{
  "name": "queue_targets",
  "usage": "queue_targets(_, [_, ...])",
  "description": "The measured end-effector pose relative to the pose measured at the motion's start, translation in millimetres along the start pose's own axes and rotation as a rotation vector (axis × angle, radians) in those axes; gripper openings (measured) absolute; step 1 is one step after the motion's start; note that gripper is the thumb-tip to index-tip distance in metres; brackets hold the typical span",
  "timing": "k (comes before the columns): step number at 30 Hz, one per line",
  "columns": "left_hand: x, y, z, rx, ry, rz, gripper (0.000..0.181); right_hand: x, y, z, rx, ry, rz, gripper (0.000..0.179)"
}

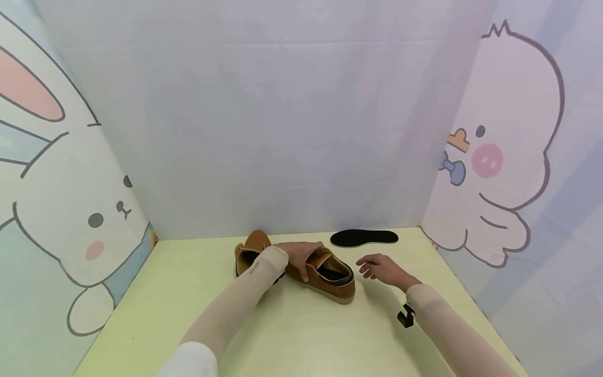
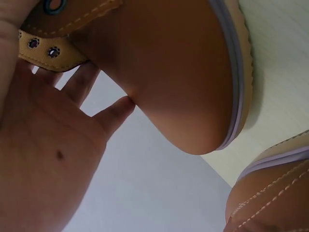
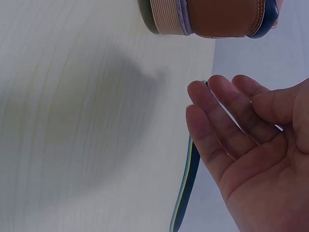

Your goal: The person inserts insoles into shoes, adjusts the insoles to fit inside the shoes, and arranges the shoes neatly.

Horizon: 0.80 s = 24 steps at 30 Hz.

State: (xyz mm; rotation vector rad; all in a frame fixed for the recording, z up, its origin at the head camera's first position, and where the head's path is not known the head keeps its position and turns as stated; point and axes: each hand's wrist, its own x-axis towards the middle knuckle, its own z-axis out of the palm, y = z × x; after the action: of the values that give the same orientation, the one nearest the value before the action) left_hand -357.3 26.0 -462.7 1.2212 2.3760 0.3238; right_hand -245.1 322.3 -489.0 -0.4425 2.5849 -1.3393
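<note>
A brown shoe (image 1: pixel 345 293) stands on the table with its heel toward the right. My left hand (image 1: pixel 299 254) grips it across the front part, thumb on the near side. In the left wrist view, the fingers of that hand (image 2: pixel 53 140) lie along the upper of the shoe (image 2: pixel 183 72), by its eyelets. To the right of the heel, my right hand (image 1: pixel 383 269) hovers with loosely bent fingers and holds nothing. The right wrist view shows this hand (image 3: pixel 256 130) apart from the shoe's heel (image 3: pixel 222 17).
A second brown shoe (image 1: pixel 257 240) stands to the left, partly hidden behind my left forearm. Toward the back lies a black insole (image 1: pixel 363 237), its edge (image 3: pixel 186 188) also visible past my right fingers. Cartoon-printed cloth walls enclose the pale table (image 1: pixel 292 335).
</note>
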Motion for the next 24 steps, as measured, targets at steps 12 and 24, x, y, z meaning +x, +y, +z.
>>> queue_targets(12, [-8.1,-1.3,-0.9,0.039,0.044,0.11,0.083,-0.8,0,2,0.006,-0.005,0.004,0.037])
queue_targets(24, [-30.9,25.1,-40.9,0.132,0.105,0.273,0.08,-6.2,3,-1,-0.008,0.021,0.018,0.035])
